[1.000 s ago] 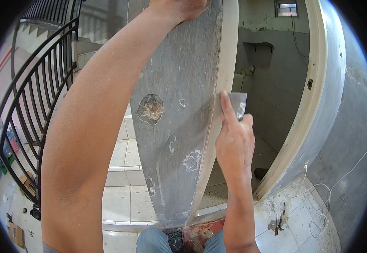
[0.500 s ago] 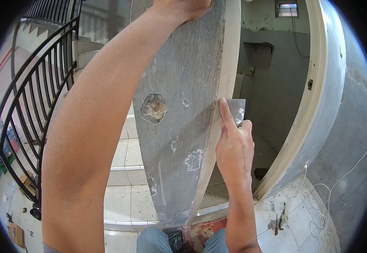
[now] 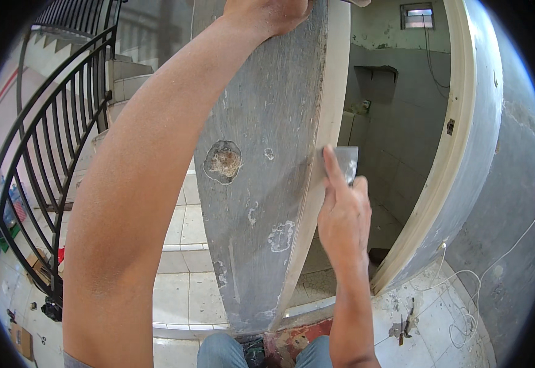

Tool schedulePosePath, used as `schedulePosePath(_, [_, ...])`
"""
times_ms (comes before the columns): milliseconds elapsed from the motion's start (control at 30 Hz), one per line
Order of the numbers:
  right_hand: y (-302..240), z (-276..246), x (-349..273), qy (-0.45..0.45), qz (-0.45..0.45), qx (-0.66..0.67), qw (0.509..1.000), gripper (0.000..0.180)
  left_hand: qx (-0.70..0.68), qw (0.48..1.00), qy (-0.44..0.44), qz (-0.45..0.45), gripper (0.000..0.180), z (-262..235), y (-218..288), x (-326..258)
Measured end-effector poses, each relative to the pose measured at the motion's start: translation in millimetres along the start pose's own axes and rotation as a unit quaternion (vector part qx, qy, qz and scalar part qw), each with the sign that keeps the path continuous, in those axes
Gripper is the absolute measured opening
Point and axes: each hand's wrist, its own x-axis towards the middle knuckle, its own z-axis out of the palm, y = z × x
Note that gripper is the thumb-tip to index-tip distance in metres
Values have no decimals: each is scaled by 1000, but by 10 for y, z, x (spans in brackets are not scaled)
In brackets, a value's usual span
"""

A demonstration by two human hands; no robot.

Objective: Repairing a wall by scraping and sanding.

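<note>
My right hand point(image 3: 345, 208) grips a flat metal putty knife point(image 3: 348, 161), index finger stretched along the blade. The blade sits beside the pale door-frame strip point(image 3: 330, 104) at the edge of a narrow grey wall point(image 3: 261, 178); whether it touches the strip I cannot tell. My left arm reaches up across the wall, and my left hand point(image 3: 273, 15) is at the top of the picture, its fingers mostly cut off. A sliver of something pale and dark shows at the top edge right of it. The wall has a rough round hole point(image 3: 224, 162) and several whitish patches.
Left of the wall stand a black metal railing point(image 3: 52, 147) and tiled steps point(image 3: 187, 288). To the right, a doorway with a pale frame point(image 3: 448, 147) opens onto a grey room. A white cable point(image 3: 479, 288) and narrow hand tools point(image 3: 405, 322) lie on the floor at right.
My right hand and the putty knife have shifted very slightly right and down, away from the strip's edge. A sliver has appeared at the top edge beside my left hand.
</note>
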Motion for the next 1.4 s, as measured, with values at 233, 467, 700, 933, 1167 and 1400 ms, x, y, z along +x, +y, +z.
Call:
schedulePosePath(233, [-69, -182, 513, 18, -19, -6, 1000, 57, 21, 1000, 18, 3, 39, 4, -23, 20])
schedulePosePath(467, [315, 134, -869, -40, -6, 17, 999, 60, -4, 1000, 14, 11, 38, -84, 109, 108])
schedulePosePath(700, [136, 244, -444, 6, -26, 41, 999, 56, 6, 1000, 18, 5, 38, 74, -37, -23])
schedulePosePath(933, [210, 246, -738, -17, 9, -18, 1000, 61, 11, 1000, 14, 14, 38, 32, 47, 2])
schedulePosePath(1167, [49, 222, -545, 9, -2, -13, 1000, 71, 21, 1000, 17, -7, 38, -15, -11, 4])
schedulePosePath(1400, [41, 188, -696, -39, 40, -44, 997, 70, 21, 999, 35, 13, 38, 95, -54, -2])
